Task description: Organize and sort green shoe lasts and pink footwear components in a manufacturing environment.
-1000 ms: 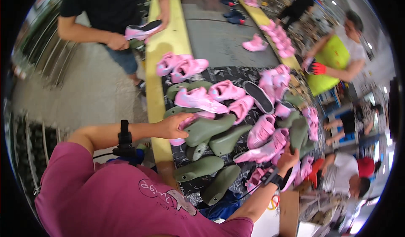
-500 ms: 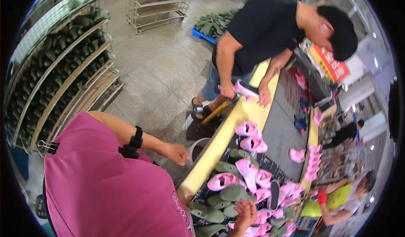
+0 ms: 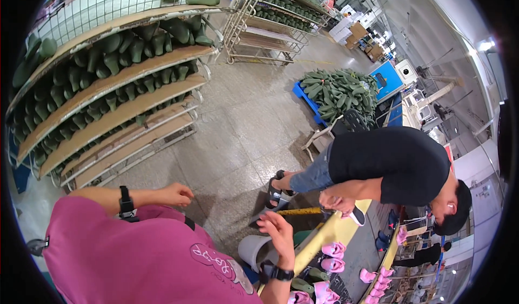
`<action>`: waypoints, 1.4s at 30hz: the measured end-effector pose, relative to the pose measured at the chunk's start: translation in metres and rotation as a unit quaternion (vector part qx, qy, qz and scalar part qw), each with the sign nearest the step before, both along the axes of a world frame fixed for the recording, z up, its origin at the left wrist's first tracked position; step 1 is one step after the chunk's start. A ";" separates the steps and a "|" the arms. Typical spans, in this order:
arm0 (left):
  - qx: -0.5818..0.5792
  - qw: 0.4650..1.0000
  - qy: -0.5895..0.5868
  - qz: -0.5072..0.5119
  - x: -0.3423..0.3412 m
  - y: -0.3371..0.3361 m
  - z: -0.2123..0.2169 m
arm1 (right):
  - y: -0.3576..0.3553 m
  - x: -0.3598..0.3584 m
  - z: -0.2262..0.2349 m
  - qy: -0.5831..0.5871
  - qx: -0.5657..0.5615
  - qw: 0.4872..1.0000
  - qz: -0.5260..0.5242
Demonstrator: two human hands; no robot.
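My left hand (image 3: 179,195) is held over the floor with its fingers loosely curled together. Nothing shows in it. To its right, my right hand (image 3: 278,232) is raised above a white bucket (image 3: 254,250), its fingers apart and holding nothing. Just beyond that hand is the yellow edge of the workbench (image 3: 311,252). Pink shoes (image 3: 333,250) and dark green shoe lasts (image 3: 318,275) lie on the bench's dark surface. Across the bench corner, a co-worker in a black shirt (image 3: 389,163) bends over a shoe with a white sole (image 3: 358,216).
A wheeled rack (image 3: 116,82) filled with green lasts stands at the left. Another rack (image 3: 270,36) is farther back. A blue pallet (image 3: 308,105) bears a heap of lasts (image 3: 340,93). A yellow bar (image 3: 301,211) juts out beside the co-worker's feet.
My view has swung left, toward the racks. My right hand has come up off the lasts and away from the bench. My left hand has drawn back from the bench edge.
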State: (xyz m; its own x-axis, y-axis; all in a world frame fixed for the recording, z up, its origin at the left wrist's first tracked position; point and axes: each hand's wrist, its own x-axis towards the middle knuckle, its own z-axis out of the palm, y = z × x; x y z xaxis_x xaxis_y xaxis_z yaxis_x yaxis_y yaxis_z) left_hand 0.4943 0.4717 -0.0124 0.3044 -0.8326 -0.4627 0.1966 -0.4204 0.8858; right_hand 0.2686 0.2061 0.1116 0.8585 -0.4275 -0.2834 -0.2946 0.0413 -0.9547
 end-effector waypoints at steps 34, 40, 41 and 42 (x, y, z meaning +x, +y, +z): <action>-0.045 0.779 0.121 0.614 0.122 0.081 0.029 | 0.046 0.601 0.056 -0.437 -0.202 0.847 0.227; -0.030 0.790 0.072 0.608 0.127 0.128 0.030 | 0.032 0.599 0.137 -0.409 -0.393 0.799 0.200; -0.034 0.801 0.074 0.592 0.131 0.133 0.025 | 0.024 0.605 0.151 -0.420 -0.385 0.799 0.192; -0.025 0.797 0.089 0.597 0.136 0.138 0.021 | 0.019 0.616 0.163 -0.421 -0.400 0.796 0.172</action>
State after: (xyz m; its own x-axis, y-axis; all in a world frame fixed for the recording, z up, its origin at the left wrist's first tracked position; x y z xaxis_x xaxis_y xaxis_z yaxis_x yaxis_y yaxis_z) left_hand 0.6301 0.6097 0.0082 0.8262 -0.0175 -0.5631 0.5552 0.1952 0.8085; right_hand 0.8849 0.2252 0.2747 0.7056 0.1194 0.6985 0.6006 -0.6238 -0.5001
